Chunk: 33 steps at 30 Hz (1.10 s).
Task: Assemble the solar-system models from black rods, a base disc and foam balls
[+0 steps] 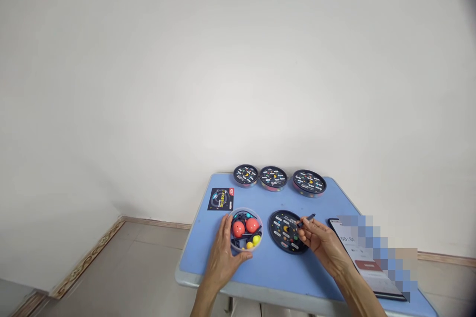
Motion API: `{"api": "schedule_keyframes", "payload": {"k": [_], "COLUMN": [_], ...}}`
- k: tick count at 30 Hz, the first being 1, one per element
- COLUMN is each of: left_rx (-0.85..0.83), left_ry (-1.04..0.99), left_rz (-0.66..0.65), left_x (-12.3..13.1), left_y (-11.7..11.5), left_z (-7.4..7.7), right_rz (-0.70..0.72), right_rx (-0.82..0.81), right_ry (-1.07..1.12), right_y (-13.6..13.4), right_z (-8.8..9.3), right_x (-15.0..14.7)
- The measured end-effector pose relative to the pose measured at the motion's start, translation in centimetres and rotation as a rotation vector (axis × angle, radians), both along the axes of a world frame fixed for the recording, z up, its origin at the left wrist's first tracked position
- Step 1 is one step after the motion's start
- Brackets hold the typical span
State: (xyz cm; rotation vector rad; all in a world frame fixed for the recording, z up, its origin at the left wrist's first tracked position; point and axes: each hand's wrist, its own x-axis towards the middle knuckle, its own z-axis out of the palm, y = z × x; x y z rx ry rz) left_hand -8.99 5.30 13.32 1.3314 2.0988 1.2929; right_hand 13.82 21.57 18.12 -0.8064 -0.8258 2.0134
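Observation:
My left hand grips the side of a clear round plastic tub holding two large orange-red balls, smaller yellow balls and thin black rods. My right hand pinches a thin black rod just above the right side of a black round solar-system model disc. The disc lies flat on the blue table, between my hands. Its labels are too small to read, and my fingers hide part of its right edge.
Three similar black discs stand along the table's far edge, with a printed card at back left. A phone lies at the right, partly pixelated. The table's left edge drops to a tiled floor.

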Motion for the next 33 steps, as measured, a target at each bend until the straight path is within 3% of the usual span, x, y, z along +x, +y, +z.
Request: {"api": "schedule_keyframes", "payload": {"k": [11, 22, 33], "left_rx": [0.037, 0.016, 0.021], "left_ry": [-0.027, 0.012, 0.058], "left_rz": [0.018, 0.024, 0.017], "left_x": [0.08, 0.01, -0.14], "left_y": [0.03, -0.09, 0.14], "left_z": [-0.17, -0.33, -0.63], "right_rz": [0.047, -0.035, -0.011], "right_rx": [-0.012, 0.023, 0.006], "right_ry": [-0.004, -0.07, -0.022], "right_y": [-0.51, -0.67, -0.76], "right_z": [-0.28, -0.57, -0.67], "right_x": [-0.67, -0.56, -0.58]}}
